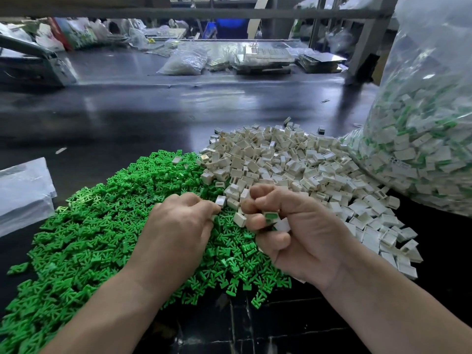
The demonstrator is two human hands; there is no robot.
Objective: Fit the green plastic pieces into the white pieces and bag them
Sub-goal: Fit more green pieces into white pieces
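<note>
Holding anything, that right hand [293, 233]?
— Fingers curled round white pieces [281, 224], 1 with green fitted in
— And the left hand [178, 226]?
— Curled on the green pile [102, 213]; I cannot tell its grip. White pile [293, 162] beside it, filled bag [421, 149] at right, on the table [153, 111]

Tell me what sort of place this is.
Probably a small factory's hand-assembly bench: loose heaps of green pieces and white pieces on a dark worktable, a big clear bag of fitted pieces beside them, and more bagged stock and trays behind.
</note>
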